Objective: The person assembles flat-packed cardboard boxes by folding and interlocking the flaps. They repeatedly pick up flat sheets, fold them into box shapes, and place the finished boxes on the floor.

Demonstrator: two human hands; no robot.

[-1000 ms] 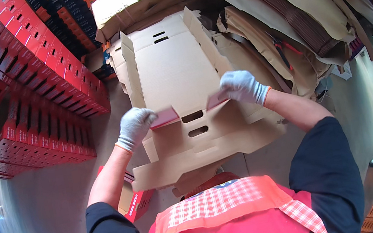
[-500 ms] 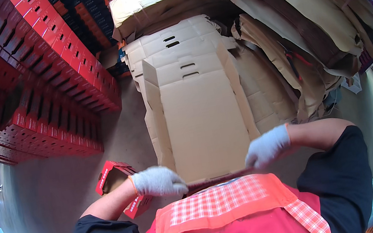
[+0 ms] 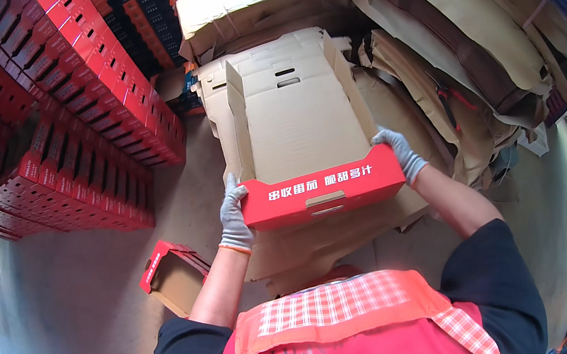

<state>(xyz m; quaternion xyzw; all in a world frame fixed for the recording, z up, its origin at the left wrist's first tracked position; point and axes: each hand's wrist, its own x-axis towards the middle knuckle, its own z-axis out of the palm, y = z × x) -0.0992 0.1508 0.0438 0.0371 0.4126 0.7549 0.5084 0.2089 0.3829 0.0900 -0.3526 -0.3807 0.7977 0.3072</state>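
Note:
A cardboard box (image 3: 303, 137), brown inside, lies before me on flat cardboard sheets (image 3: 286, 239). Its red near wall (image 3: 322, 189) stands up, with white printing and a hand slot, and its long side walls are raised. My left hand (image 3: 234, 214), in a grey-white glove, grips the near left corner with the fingers along the outside. At the near right corner my right hand (image 3: 402, 152), gloved too, is closed on the box. The fingertips of both hands are partly hidden. At the far end the cardboard looks flat, with hand slots.
Stacked red boxes (image 3: 107, 71) rise at the left. One open red box (image 3: 174, 272) sits on the floor by my left forearm. Paper-wrapped bundles (image 3: 452, 24) lean at the right, with a red-and-black handled tool (image 3: 451, 102) on one. Another wrapped bundle (image 3: 241, 2) lies beyond.
The near wall has come up and now shows its red printed face. Both hands have moved forward, away from my body, to the box's near corners.

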